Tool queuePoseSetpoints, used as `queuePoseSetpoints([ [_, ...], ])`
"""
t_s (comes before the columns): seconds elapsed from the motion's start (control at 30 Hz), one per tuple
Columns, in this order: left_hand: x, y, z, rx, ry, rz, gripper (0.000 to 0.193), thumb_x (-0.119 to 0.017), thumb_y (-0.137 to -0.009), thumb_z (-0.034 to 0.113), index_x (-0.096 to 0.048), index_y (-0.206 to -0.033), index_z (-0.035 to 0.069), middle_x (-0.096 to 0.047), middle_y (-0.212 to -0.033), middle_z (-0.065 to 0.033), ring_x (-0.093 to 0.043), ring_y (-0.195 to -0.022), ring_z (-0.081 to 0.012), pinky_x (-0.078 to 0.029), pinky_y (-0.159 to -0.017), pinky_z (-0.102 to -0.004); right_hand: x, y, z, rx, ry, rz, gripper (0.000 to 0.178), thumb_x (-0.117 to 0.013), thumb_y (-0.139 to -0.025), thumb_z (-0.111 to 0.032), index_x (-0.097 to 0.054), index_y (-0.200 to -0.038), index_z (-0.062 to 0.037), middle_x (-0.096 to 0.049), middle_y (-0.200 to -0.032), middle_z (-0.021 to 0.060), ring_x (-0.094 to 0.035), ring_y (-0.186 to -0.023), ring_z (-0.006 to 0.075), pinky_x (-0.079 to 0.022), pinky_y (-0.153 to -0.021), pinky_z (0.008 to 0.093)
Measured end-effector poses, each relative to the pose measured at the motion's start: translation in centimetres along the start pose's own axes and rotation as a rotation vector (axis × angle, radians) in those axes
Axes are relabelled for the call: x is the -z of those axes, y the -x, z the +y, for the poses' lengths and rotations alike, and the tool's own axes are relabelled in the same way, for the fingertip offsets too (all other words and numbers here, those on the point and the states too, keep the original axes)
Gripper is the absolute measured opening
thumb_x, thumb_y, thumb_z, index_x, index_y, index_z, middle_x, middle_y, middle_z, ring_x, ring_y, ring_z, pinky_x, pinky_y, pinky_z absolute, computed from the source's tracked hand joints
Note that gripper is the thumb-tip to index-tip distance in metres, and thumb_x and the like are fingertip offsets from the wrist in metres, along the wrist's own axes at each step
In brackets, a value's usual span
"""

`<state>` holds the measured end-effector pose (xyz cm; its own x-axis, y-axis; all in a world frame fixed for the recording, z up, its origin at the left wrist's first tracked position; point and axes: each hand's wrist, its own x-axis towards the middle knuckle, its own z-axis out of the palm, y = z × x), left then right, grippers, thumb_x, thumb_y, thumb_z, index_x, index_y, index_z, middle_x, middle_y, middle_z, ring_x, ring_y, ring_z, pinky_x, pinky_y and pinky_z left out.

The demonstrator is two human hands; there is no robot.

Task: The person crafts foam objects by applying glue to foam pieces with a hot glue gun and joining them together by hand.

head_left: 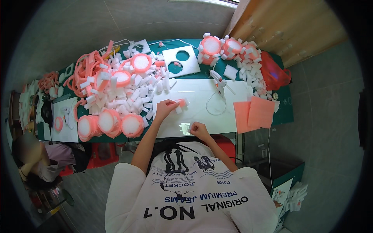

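Nearby, a heap of white foam blocks (134, 94) crowds the glossy board (218, 124); a glue gun (218, 83) sits beyond the hands, pink foam sheets (263, 112) rightward. The left hand (166, 109) pinches a pink foam strip (182, 102) beyond its fingertips, above the board; the right hand (199, 131) curls, its contents unclear.

Loose white T-shirt (217, 217), short wide sleeves (122, 190), forearms bare below them; bold black lettering (169, 213) across the chest, blue lettering (215, 195) hemward of it, dark figure drawings (175, 161) farther hemward from that black lettering.
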<state>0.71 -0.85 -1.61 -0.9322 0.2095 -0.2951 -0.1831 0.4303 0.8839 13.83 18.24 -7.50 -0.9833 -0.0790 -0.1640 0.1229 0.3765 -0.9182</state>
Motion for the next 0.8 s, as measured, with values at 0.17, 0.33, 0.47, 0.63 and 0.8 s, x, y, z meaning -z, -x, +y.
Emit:
queuePoseSetpoints([
  [0.17,0.1,-0.1,-0.1,-0.021,-0.013,0.005,0.033,-0.068,-0.065,0.034,-0.065,-0.078,0.004,-0.062,-0.066,-0.0061,-0.056,-0.059,-0.0101,-0.044,-0.056,-0.0219,0.0,-0.1,0.0,-0.079,-0.032,-0.061,0.012,-0.061,-0.069,-0.005,-0.054,-0.078,-0.0022,-0.055,-0.065,0.0015,-0.044,-0.05,0.0051,-0.038,-0.047,0.0192],
  [0.33,0.1,-0.2,-0.5,-0.024,0.004,0.001,0.033,-0.068,-0.065,0.034,-0.065,-0.077,0.004,-0.062,-0.065,-0.0063,-0.056,-0.059,-0.0104,-0.044,-0.056,-0.0218,0.7,0.0,-3.7,-0.284,-0.61,-0.21,0.061,-0.051,-0.073,0.002,-0.024,-0.125,-0.0121,-0.058,-0.094,0.0085,-0.043,-0.044,0.0065,-0.038,-0.042,0.0183],
  [0.47,-0.1,-0.4,-0.5,-0.008,0.008,-0.003,0.034,-0.068,-0.064,0.034,-0.065,-0.077,0.003,-0.062,-0.065,-0.0065,-0.057,-0.059,-0.0107,-0.044,-0.056,-0.0217,1.1,-0.2,-3.2,-0.35,-0.639,-0.37,0.08,-0.047,-0.074,0.003,0.0,-0.133,-0.0207,-0.052,-0.112,0.0124,-0.043,-0.041,0.0075,-0.039,-0.041,0.0193],
  [0.63,-0.3,-0.6,-0.8,-0.044,0.008,0.008,0.035,-0.068,-0.064,0.035,-0.065,-0.078,0.004,-0.062,-0.066,-0.0067,-0.057,-0.059,-0.0115,-0.044,-0.057,-0.0224,1.4,-0.2,-2.6,-0.367,-0.669,-0.384,0.079,-0.049,-0.078,-0.002,0.004,-0.133,-0.0222,-0.047,-0.117,0.0133,-0.043,-0.046,0.0054,-0.041,-0.044,0.0175],
  [0.8,0.2,-0.2,-0.9,-0.032,0.028,0.023,0.035,-0.068,-0.063,0.036,-0.065,-0.077,0.004,-0.062,-0.066,-0.0077,-0.058,-0.059,-0.0133,-0.045,-0.058,-0.0237,0.8,-0.2,-3.3,-0.366,-0.845,-0.386,0.083,-0.045,-0.077,0.003,0.008,-0.132,-0.0284,-0.039,-0.124,0.0164,-0.045,-0.047,0.007,-0.042,-0.046,0.0178],
])
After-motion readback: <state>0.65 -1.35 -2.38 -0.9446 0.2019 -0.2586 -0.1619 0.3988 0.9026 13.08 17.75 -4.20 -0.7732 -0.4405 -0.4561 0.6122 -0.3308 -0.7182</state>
